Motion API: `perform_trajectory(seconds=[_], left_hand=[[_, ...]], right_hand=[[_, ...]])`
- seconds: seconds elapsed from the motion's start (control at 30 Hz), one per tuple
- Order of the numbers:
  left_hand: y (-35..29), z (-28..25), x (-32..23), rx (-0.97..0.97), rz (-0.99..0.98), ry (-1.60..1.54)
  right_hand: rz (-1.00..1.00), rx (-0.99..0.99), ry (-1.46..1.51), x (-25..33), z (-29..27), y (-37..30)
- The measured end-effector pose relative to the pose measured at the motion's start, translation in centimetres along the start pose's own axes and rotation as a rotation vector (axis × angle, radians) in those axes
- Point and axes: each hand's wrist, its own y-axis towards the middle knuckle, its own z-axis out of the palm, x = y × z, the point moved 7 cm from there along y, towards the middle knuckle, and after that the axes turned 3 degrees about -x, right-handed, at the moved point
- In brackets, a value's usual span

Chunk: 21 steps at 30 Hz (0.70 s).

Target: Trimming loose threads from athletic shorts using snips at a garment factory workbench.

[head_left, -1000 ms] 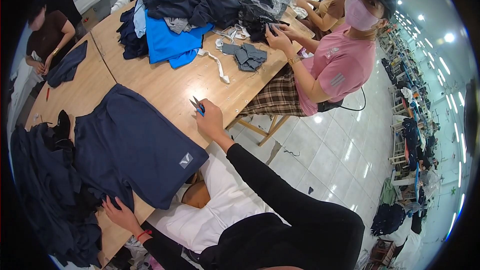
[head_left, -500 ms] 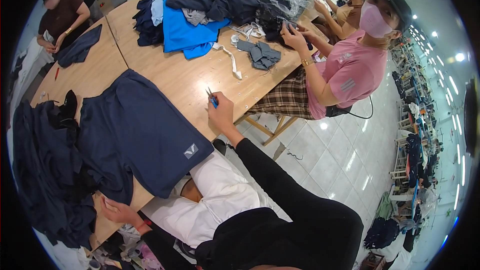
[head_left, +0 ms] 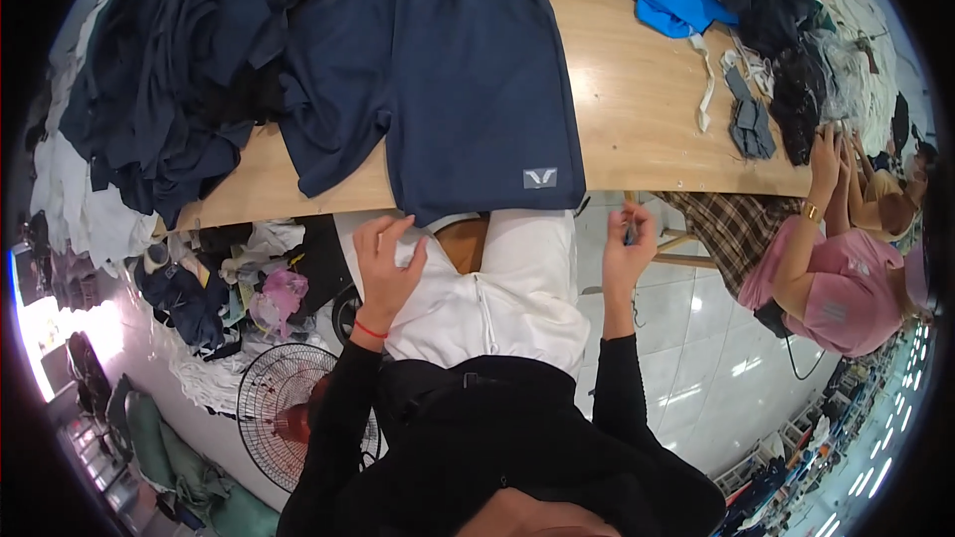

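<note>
Step in hand, as judged: a gap between handlings of the navy shorts (head_left: 477, 89), which lie flat on the table (head_left: 637, 129), hems toward the person, with neither hand gripping the cloth. Next move, by judgement: more work on the cloth would call for both hands reaching forward over the table edge, the left steadying 1 hem.

Left hand (head_left: 386, 273): empty, fingers loosely curled, thumb apart; raised over the white trousers (head_left: 527, 278), fingertips just beside the nearest hem. Contact with it: cannot tell. Right hand (head_left: 627, 257): fingers closed around 1 small blue tool (head_left: 629, 236), mostly hidden; blades not readable.

Position: shorts lie forward of both hands; right hand hangs apart from them, beyond the hem corner bearing 1 grey patch (head_left: 540, 178).
</note>
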Motion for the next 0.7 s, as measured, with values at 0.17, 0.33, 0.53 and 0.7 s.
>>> perform_trajectory(seconds=[0.17,0.33,0.53,0.7], left_hand=[[-0.2,2.2,1.4,0.03,0.043,0.194],[-0.2,3.4,1.8,0.024,0.074,0.269],[-0.5,2.9,1.6,0.03,0.051,0.158],[0.7,1.4,1.1,-0.018,0.032,0.049]], right_hand=[[0.029,0.135,-0.127,1.1,4.2,-1.4],[0.048,0.196,-0.082,0.3,5.6,-2.3],[-0.051,0.188,-0.165,1.1,5.3,-1.7],[-0.065,0.183,-0.105,3.0,5.3,-0.8]])
